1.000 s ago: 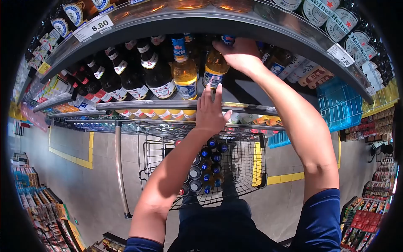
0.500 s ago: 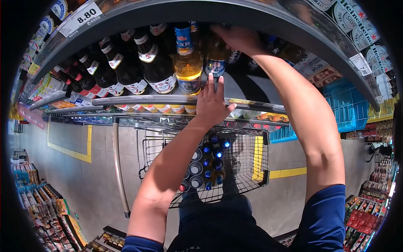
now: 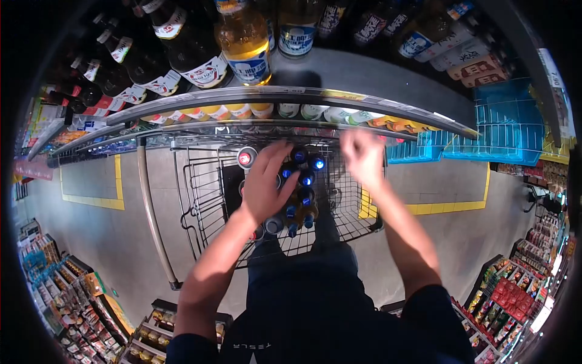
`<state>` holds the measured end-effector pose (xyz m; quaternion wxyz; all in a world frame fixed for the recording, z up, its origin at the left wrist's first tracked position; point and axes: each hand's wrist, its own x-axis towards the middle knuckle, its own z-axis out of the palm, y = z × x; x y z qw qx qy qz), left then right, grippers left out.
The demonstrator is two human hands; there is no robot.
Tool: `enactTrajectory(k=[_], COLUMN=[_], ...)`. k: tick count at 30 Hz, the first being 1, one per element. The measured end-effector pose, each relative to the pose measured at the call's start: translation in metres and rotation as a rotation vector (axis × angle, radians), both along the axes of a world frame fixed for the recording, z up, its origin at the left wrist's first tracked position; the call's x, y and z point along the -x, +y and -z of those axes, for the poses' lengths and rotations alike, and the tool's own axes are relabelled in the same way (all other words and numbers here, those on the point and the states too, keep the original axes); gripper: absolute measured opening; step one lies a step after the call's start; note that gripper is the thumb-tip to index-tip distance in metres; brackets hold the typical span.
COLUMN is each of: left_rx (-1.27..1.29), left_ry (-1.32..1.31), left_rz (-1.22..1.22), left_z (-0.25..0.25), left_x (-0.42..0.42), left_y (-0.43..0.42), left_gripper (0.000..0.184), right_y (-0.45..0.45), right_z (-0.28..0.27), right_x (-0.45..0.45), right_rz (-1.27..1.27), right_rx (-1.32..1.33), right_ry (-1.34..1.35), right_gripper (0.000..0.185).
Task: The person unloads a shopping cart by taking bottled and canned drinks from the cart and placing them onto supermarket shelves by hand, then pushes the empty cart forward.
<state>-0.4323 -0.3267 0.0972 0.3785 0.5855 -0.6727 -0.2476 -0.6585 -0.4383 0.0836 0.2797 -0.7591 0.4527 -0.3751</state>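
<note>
My left hand (image 3: 265, 182) is over the shopping cart (image 3: 357, 200), its fingers stretched and the thumb apart, with nothing visible in it. Beneath and beside it several cans stand in the cart, among them one with a red-and-white top (image 3: 245, 158) and a grey-topped can (image 3: 274, 225). Just right of that hand several blue-capped bottles (image 3: 307, 195) stand close together. My right hand (image 3: 362, 158) is above the right part of the cart, below the shelf edge. Motion smears its fingers, so I cannot make out whether it holds anything.
Ahead, a shelf (image 3: 364, 76) carries dark bottles (image 3: 203, 57), a clear golden beer bottle (image 3: 245, 45) and a blue-labelled bottle (image 3: 297, 36). Blue wire baskets (image 3: 506, 118) hang at the right. Goods racks (image 3: 66, 303) stand behind on both sides. Yellow lines (image 3: 91, 200) mark the floor.
Both hands have come back from the shelf to above the cart. My right hand has left the bottles deep on the shelf; my left hand has left the shelf's front edge. The view has tilted downward.
</note>
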Motion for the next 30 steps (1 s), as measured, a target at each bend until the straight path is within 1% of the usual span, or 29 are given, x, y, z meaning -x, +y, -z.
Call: enactTrajectory(k=[1,2,3,4,5,6,7,8,9,10,12,13,14,15,16,18,19,21,22,24,25,26,28,29,30], left_rx=[-0.148,-0.176,-0.203,-0.141,-0.243,-0.344,-0.348,-0.452,-0.555,-0.554,-0.401,-0.336,-0.335,-0.355,-0.374,-0.329,-0.333,-0.334,-0.318,-0.281,-0.351,-0.342,-0.428,-0.467,-0.46], left_ry=[0.055,0.015,-0.028,-0.071,-0.089,-0.107,-0.115,-0.098,-0.08,-0.088,-0.172,-0.178,-0.184,-0.16,-0.134,-0.143,-0.152,-0.178,-0.173,-0.237,-0.146,-0.14,-0.138,-0.102,-0.097], left_rz=[-0.033,-0.071,-0.11,-0.117,-0.138,-0.158,-0.158,-0.158,-0.16,-0.167,-0.135,-0.151,-0.159,-0.167,-0.175,-0.196,-0.212,-0.225,-0.226,-0.144,-0.13,-0.127,-0.025,0.031,0.044], left_z=[0.014,0.033,0.051,0.063,0.07,0.072,0.069,0.067,0.066,0.067,0.07,0.07,0.07,0.066,0.063,0.063,0.063,0.06,0.064,0.08,0.082,0.082,0.083,0.076,0.067], left_x=[-0.002,-0.004,-0.005,-0.008,-0.007,-0.005,-0.002,0.0,0.002,0.003,0.005,0.006,0.007,0.01,0.013,0.018,0.021,0.028,0.03,0.033,0.036,0.04,0.049,0.053,0.059], left_y=[0.029,0.058,0.085,0.108,0.132,0.15,0.161,0.172,0.179,0.183,0.188,0.188,0.189,0.187,0.186,0.188,0.189,0.193,0.196,0.207,0.209,0.209,0.204,0.195,0.182], left_gripper=[0.053,0.05,0.048,0.05,0.05,0.05,0.05,0.05,0.05,0.05,0.052,0.051,0.051,0.05,0.05,0.049,0.048,0.048,0.048,0.047,0.045,0.045,0.045,0.051,0.051], right_y=[0.04,0.076,0.11,0.133,0.148,0.161,0.169,0.176,0.181,0.18,0.179,0.178,0.178,0.179,0.182,0.182,0.179,0.181,0.179,0.179,0.178,0.177,0.172,0.165,0.156], right_z=[0.057,0.088,0.118,0.138,0.143,0.146,0.152,0.161,0.174,0.177,0.185,0.191,0.195,0.201,0.208,0.216,0.215,0.204,0.192,0.161,0.142,0.116,0.077,0.048,0.02], right_x=[0.023,0.046,0.065,0.075,0.077,0.076,0.074,0.069,0.064,0.055,0.045,0.041,0.039,0.04,0.04,0.042,0.05,0.078,0.089,0.114,0.122,0.127,0.141,0.149,0.154], right_rz=[0.0,-0.06,-0.107,-0.156,-0.158,-0.292,-0.428,-0.429,-0.535,-0.644,-0.652,-0.689,-0.725,-0.733,-0.739,-0.733,-0.73,-0.663,-0.658,-0.443,-0.347,-0.245,-0.027,0.071,0.173], right_rx=[-0.143,-0.317,-0.383,-0.443,-0.455,-0.485,-0.508,-0.512,-0.536,-0.553,-0.528,-0.517,-0.504,-0.479,-0.472,-0.384,-0.37,-0.304,-0.29,-0.323,-0.273,-0.28,-0.413,-0.581,-0.745], right_ry=[0.023,0.117,0.293,0.467,0.461,0.522,0.581,0.572,0.585,0.597,0.614,0.667,0.721,0.701,0.699,0.664,0.668,0.501,0.509,0.317,0.248,0.199,0.091,0.005,-0.085], right_gripper=[0.019,0.016,0.009,0.017,0.017,0.031,0.046,0.046,0.054,0.063,0.061,0.06,0.059,0.054,0.054,0.054,0.054,0.05,0.05,0.044,0.036,0.033,0.028,0.024,0.02])
